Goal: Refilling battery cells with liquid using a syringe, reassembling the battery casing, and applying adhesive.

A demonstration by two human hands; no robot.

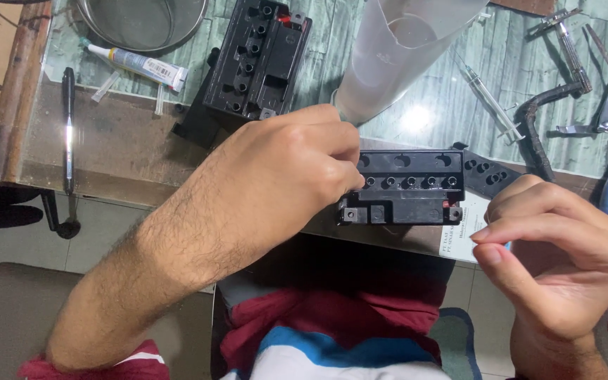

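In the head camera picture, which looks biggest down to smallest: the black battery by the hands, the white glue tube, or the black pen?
1. Black battery, clearly the biggest.
2. Black pen, long and thin.
3. White glue tube, shorter than the pen but fatter, so these two are close.

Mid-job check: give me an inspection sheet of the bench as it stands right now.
Surface: glass-topped table over green wood-grain, crowded.
Job's things: black battery, top row of round ports open, at the table's near edge; second black battery behind.
Clutter: tube, metal bowl, translucent funnel, syringe, pen, pliers.
Grippers: left hand pinches at the ports; right hand curled, beside the battery, holding nothing visible.
Cables: nothing seen.
Surroundings: tiled floor, the person's striped shirt.
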